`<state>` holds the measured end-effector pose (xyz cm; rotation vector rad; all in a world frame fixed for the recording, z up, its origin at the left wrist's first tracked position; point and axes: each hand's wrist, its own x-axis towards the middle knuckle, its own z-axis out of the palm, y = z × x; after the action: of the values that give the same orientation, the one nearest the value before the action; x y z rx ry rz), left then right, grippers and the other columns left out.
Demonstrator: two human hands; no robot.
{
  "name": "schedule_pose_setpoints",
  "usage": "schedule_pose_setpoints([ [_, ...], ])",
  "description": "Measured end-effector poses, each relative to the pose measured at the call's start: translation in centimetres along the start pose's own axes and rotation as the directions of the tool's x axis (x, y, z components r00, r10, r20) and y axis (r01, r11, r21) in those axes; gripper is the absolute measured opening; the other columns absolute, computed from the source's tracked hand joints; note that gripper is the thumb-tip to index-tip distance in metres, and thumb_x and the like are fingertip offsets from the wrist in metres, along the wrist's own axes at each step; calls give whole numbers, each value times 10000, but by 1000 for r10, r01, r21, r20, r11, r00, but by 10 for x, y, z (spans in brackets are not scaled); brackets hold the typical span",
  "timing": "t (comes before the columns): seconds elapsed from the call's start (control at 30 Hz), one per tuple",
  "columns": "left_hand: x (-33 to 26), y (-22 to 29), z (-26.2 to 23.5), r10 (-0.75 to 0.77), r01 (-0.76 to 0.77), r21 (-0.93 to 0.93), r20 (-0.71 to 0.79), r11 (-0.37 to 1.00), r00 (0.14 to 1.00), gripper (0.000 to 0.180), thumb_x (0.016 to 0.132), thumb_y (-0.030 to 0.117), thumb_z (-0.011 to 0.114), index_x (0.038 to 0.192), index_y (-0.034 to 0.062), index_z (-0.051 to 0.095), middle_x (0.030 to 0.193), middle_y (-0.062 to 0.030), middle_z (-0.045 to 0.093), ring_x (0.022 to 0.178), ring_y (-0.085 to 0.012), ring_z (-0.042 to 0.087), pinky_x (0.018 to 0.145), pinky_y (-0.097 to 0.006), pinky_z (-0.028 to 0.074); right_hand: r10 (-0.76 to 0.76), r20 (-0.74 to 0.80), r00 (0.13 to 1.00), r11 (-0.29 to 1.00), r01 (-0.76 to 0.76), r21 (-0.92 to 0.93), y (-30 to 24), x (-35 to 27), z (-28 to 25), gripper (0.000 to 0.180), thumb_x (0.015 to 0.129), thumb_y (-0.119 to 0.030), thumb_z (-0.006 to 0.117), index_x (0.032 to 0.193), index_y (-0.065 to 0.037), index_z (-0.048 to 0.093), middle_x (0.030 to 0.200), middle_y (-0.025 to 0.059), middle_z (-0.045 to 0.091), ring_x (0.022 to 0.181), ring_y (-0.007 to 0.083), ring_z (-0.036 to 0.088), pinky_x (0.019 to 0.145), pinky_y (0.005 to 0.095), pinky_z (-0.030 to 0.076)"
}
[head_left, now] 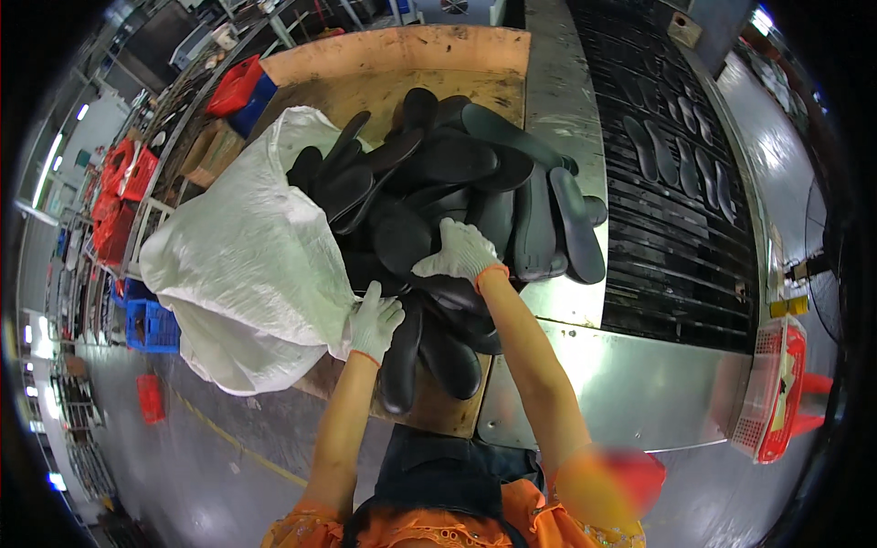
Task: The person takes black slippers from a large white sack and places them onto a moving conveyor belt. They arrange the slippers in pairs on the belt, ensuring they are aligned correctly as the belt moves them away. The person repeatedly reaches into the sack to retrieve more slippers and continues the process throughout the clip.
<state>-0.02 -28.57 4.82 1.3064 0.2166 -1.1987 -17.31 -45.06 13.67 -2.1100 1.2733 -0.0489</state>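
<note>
Black shoe soles lie in a loose heap in front of me, many overlapping. My right hand, in a white glove with an orange cuff, rests on the middle of the heap with thumb and fingers apart. Lower and to its left, my left hand, gloved the same way, lies between the soles and the edge of a large white woven sack. Its visible fingers are spread, and part of it blends into the sack. Two soles hang toward me below the hands.
A wooden board walls the table's far side. To the right, a dark slatted conveyor carries several soles beside a metal surface. A red and white basket stands far right; a blue crate sits at left.
</note>
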Motion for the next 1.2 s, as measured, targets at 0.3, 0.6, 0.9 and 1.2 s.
schedule_pose_setpoints([
  [0.3, 1, -21, 10, 126, -124, -197, -5, 972, 992, 493, 844, 92, 784, 1243, 102, 494, 1145, -147, 589, 1000, -328, 613, 788, -487, 562, 136, 81, 987, 772, -157, 616, 20, -43, 70, 1135, 584, -441, 882, 1479, 0, 340, 1347, 287, 576, 1275, 400, 565, 1048, 417, 462],
  [0.6, -95, -42, -23, 35, -71, 151, 231, 986, 972, 557, 845, 28, 722, 1348, 62, 485, 1151, -117, 641, 1011, -243, 646, 777, -410, 574, 534, -180, 826, 772, -390, 502, 64, -224, -3, 1001, 596, -309, 897, 1436, -102, 393, 1203, 246, 652, 1105, 358, 655, 948, 442, 524],
  [0.9, -135, -132, -20, -280, -309, 695, 596, 649, 753, 687, 814, 214, 749, 1367, -78, 464, 1313, -194, 598, 1209, -303, 583, 1043, -373, 454, 727, -321, 607, 651, -758, 41, 127, -289, 42, 890, 788, -430, 788, 1473, -75, 344, 1123, 233, 634, 1086, 417, 624, 863, 496, 538],
  [1.2, -111, -154, 23, -392, -500, 863, 484, 68, 782, 1129, 712, 508, 837, 1517, -71, 297, 1519, -301, 404, 1424, -391, 402, 1165, -416, 343, 762, -426, 487, 645, -619, 448, 184, -296, 69, 771, 761, -447, 772, 1362, -36, 520, 1177, 260, 639, 1090, 417, 615, 938, 471, 492],
])
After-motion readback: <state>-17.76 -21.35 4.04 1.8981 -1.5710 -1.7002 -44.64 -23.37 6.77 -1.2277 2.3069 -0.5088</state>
